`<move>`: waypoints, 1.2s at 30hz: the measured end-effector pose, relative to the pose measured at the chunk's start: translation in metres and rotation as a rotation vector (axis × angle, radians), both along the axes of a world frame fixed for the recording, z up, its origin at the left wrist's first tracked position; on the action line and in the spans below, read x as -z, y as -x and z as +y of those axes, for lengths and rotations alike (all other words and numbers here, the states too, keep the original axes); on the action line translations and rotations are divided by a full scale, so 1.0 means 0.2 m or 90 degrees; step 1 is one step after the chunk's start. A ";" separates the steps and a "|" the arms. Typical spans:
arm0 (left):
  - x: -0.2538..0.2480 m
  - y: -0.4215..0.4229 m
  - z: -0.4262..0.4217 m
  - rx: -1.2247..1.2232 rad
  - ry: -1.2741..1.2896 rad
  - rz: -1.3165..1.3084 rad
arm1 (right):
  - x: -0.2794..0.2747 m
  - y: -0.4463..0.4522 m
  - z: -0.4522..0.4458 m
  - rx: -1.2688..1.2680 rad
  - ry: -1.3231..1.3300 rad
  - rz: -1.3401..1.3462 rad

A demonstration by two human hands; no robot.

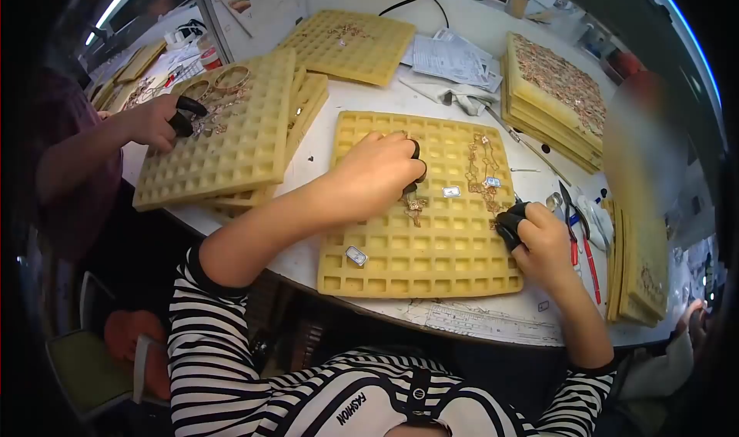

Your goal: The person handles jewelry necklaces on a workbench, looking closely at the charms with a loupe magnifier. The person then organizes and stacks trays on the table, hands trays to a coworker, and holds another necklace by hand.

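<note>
A yellow tray of small square pockets (431,264) lies in front of me on the white table. Over its middle, my left hand (381,171) is closed, with black covers on its fingertips. Right below those fingertips sits a small cluster of rose-gold jewelry pieces (416,210). My right hand (539,237), also with black finger covers, pinches at the tray's right edge, beside a line of rose-gold pieces (485,160). What either hand holds between its fingertips is hidden. Small white labels (452,191) lie on the tray, one near its lower left (356,255).
At left, a co-worker's hand (162,121) works over another yellow tray (254,152) with bangles (231,78). Stacked trays (512,91) with many small pieces stand back right. Red-handled pliers (589,260), tweezers (539,148), papers (454,58) and more trays (627,271) surround my tray.
</note>
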State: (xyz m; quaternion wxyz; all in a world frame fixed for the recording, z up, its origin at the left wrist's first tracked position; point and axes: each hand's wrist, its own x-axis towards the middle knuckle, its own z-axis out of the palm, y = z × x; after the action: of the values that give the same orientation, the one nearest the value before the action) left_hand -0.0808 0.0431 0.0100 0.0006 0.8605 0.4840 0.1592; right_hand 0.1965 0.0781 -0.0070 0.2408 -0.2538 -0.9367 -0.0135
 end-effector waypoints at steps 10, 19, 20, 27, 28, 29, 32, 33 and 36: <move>-0.13 -0.02 0.02 -0.119 0.054 -0.322 | -0.12 0.09 0.02 -0.027 0.030 0.081; -0.37 -0.09 -0.02 0.030 0.106 -0.690 | -0.30 0.32 -0.01 -0.091 0.425 0.178; -0.40 -0.10 -0.03 0.024 0.116 -0.682 | -0.31 0.34 -0.01 -0.111 0.461 0.209; -0.39 -0.11 -0.05 0.051 0.260 -0.753 | -0.27 0.37 0.00 -0.138 0.738 0.287; -0.40 -0.10 -0.05 0.023 0.267 -0.747 | -0.27 0.35 -0.01 -0.133 0.686 0.268; -0.39 -0.09 -0.05 0.024 0.266 -0.747 | -0.28 0.33 -0.01 -0.133 0.684 0.268; -0.32 -0.05 -0.02 -0.021 0.299 -0.757 | -0.30 0.25 0.00 -0.141 0.750 0.314; -0.30 -0.05 -0.02 -0.023 0.300 -0.760 | -0.31 0.22 0.01 -0.111 0.756 0.302; -0.21 -0.09 -0.02 0.001 0.376 -0.877 | -0.25 0.23 0.03 -0.076 0.698 0.320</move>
State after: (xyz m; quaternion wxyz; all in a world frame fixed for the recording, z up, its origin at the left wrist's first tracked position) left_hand -0.0633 0.0399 0.0522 0.5346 0.5304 0.3963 0.5252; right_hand 0.1500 0.0849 0.0421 0.2893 -0.2831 -0.7340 0.5453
